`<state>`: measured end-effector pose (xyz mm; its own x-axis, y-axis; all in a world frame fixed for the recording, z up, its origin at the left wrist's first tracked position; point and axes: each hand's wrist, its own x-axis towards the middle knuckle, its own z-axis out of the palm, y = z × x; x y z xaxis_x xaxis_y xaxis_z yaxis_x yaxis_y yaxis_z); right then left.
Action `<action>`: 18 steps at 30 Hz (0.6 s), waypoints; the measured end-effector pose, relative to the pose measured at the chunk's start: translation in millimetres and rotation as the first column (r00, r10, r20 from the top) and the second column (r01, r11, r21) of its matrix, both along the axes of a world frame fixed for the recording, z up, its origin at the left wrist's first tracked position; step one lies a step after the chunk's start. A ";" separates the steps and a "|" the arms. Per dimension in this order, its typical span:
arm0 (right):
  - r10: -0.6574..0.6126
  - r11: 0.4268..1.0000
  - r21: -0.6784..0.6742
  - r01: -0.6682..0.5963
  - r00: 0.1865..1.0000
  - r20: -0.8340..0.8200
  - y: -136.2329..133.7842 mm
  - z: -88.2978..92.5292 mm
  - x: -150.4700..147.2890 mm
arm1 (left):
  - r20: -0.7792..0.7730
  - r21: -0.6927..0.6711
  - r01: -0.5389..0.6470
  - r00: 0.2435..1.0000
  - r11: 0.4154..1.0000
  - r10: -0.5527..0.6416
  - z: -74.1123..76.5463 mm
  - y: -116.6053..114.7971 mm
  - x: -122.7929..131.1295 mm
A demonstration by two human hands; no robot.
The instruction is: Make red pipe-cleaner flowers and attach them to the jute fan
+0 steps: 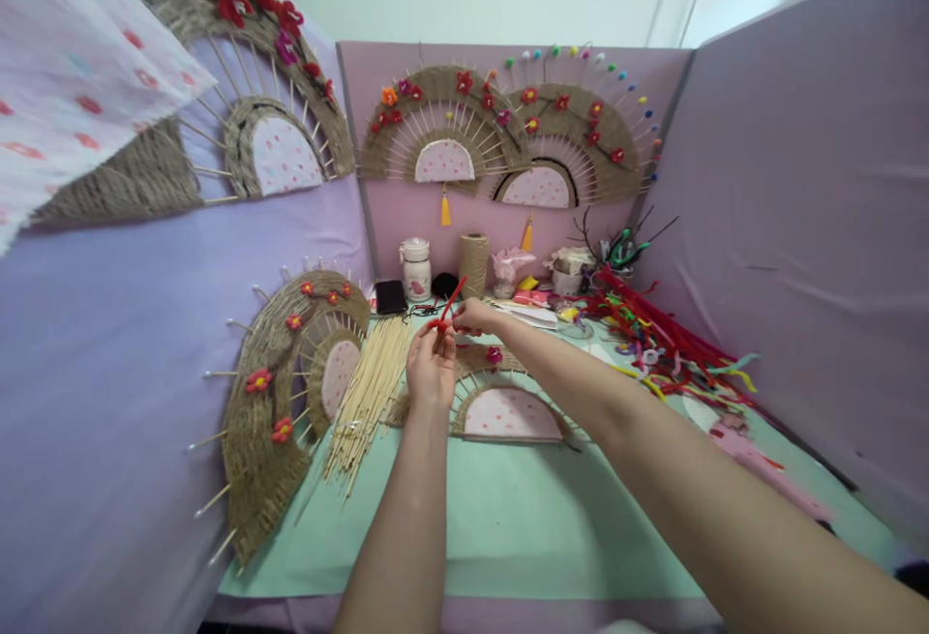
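Both arms reach forward over the table, and the hands meet above the bamboo sticks and a fan. My left hand (432, 368) is closed in a pinch on a red pipe cleaner (454, 299), part of which looks bent at the fingertips. The free end of it points up and to the right. My right hand (475, 316) is closed at the same spot, its fingers pinching the red pipe cleaner too; its fingertips are partly hidden. Beneath the hands lies a twine-woven fan (512, 414) with a dotted half-round centre and a magenta flower (494, 354).
Bamboo sticks (370, 387) lie left of the hands. A fan (268, 402) leans at the left wall. Behind stand a white jar (416, 271) and a twine roll (474, 264). Red pipe cleaners (653, 324) and a pink glue gun (762, 465) lie at right.
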<state>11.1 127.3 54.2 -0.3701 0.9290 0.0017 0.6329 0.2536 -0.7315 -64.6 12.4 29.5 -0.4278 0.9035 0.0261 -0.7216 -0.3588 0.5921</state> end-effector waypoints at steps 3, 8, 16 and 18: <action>-0.030 0.999 -0.031 0.025 0.989 -0.143 -9.2 -0.4 33.5 | -0.006 0.013 0.085 0.996 0.996 -0.085 3.4 -2.5 5.0; -0.057 0.978 -0.178 -0.104 0.691 -0.721 -62.1 -12.5 89.6 | -0.044 0.018 0.201 0.979 0.979 -0.200 5.7 -9.3 16.8; 0.059 0.981 -0.104 -0.166 0.757 -0.651 -104.4 -30.2 115.4 | -0.107 -0.010 0.265 0.958 0.964 -0.265 -4.4 -9.4 24.9; 0.115 0.987 -0.020 -0.157 0.795 -0.596 -101.0 -34.9 114.9 | -0.100 0.005 0.254 0.962 0.967 -0.252 -6.2 -8.6 23.7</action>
